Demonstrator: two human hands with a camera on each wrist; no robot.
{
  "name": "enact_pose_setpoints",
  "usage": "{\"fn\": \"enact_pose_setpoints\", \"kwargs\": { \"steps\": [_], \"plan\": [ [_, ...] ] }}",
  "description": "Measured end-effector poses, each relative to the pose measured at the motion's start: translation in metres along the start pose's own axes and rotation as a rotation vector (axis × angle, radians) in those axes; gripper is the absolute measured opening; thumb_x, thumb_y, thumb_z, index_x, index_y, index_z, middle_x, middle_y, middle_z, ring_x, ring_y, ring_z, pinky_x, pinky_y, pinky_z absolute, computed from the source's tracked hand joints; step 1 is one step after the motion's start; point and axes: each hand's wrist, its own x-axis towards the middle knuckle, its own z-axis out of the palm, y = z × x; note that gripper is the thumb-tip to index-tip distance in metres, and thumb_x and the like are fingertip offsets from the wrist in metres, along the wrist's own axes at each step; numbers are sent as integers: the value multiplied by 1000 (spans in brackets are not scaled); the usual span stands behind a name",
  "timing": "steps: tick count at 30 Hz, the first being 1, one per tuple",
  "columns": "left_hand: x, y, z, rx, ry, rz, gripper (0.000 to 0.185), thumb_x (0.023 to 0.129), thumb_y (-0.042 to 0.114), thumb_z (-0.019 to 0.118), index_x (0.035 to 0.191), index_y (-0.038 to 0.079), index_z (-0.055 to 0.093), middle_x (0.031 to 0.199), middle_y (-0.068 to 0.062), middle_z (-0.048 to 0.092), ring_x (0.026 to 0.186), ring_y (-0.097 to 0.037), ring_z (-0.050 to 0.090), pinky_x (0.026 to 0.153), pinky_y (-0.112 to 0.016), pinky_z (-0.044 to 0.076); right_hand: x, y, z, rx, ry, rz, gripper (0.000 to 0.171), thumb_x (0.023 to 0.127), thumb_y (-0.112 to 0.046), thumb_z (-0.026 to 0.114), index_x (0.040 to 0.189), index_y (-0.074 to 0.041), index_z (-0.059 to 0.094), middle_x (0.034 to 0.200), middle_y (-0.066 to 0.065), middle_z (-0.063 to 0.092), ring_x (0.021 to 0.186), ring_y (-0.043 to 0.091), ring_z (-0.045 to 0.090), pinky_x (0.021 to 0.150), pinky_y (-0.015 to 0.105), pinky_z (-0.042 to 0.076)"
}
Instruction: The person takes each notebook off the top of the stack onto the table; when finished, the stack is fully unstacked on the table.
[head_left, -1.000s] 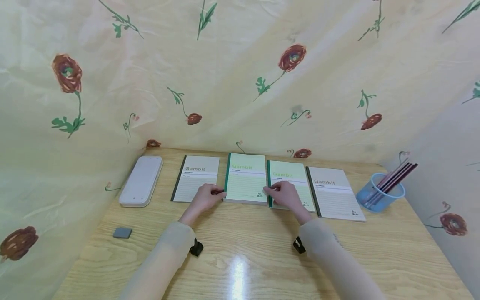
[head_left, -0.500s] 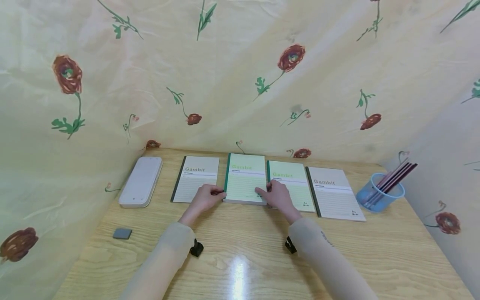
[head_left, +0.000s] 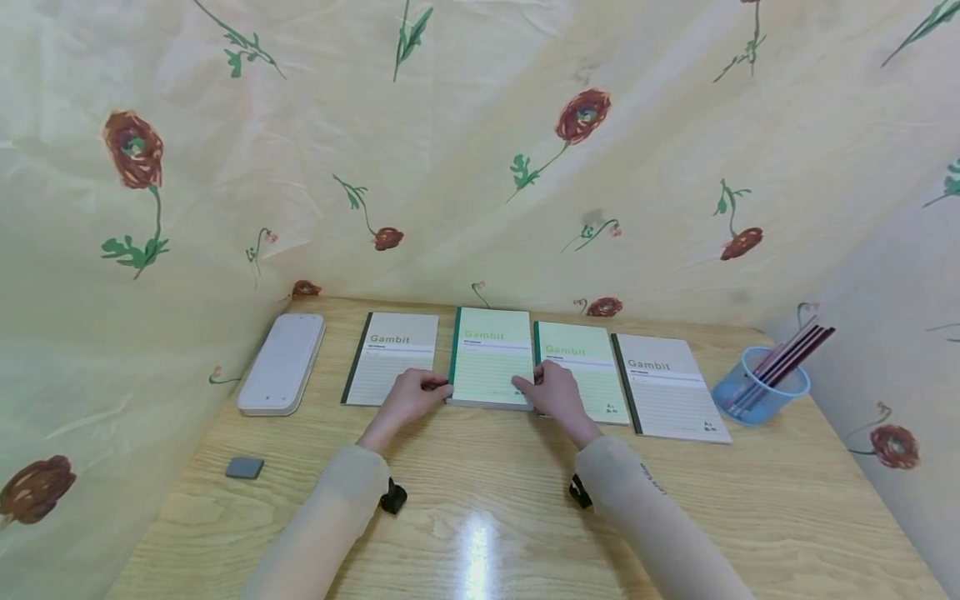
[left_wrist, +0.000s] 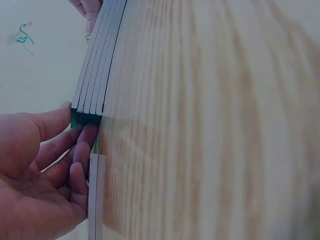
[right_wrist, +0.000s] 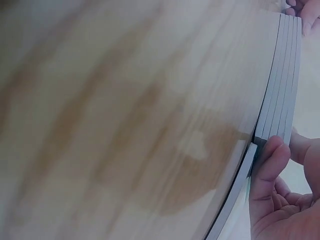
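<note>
Two hands held the green stack of notebooks (head_left: 491, 357) near the back edge of the tabletop (head_left: 495, 508), one on each side. Our left hand (head_left: 408, 397) pinched the stack's left front corner, with the thumb on top and the fingers (left_wrist: 84, 150) curled against the green spine. Our right hand (head_left: 555, 389) had slid left since a moment before. It had rested on the thin green notebook (head_left: 585, 360) next door, and now it gripped the stack's right front corner, with a finger pressed on the page edges. The left hand had not moved at all. So we thought the stack was now held from both sides and ready to be squared up or lifted.

Beside it lay a grey notebook (head_left: 392, 357) on the left and another grey notebook (head_left: 670, 385) toward the right edge. A white case (head_left: 282, 362) lay near the left edge, and a blue pencil cup (head_left: 760, 384) stood near the right edge.
</note>
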Motion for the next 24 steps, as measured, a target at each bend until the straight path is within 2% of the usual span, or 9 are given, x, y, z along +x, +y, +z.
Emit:
{"fn": "enact_pose_setpoints", "kwargs": {
  "steps": [8,14,17,22,24],
  "plan": [
    [-1,-1,0,2,-5,15,22,95,18,70,107,1,74,97,-6,72,87,-18,63,81,-37,52,-5,0,-5,53,-22,23,34,95,-28,69,98,3,56,73,10,63,52,17,62,55,29,49],
    [-1,0,0,-2,-7,20,21,95,17,70,107,0,74,97,-6,72,88,-18,63,81,-38,52,-5,2,-8,35,-27,60,35,95,-31,70,97,1,56,74,8,60,54,17,61,56,28,47],
    [-1,0,0,5,0,20,21,94,17,71,106,0,74,97,-7,72,88,-19,63,82,-38,52,-6,6,-12,47,-30,67,35,96,-30,69,100,2,56,78,12,61,54,17,62,55,28,48],
    [-1,0,0,20,8,13,21,93,17,72,107,1,74,97,-7,71,89,-20,63,83,-39,52,-11,15,-22,170,-59,72,34,98,-23,65,110,5,51,92,20,63,56,19,64,54,29,55],
    [-1,0,0,16,7,8,21,93,17,72,107,1,74,96,-7,71,89,-20,63,83,-39,52,-14,18,-27,217,-76,84,32,98,-22,65,110,4,49,90,16,60,57,18,64,54,29,56]
  ]
}}
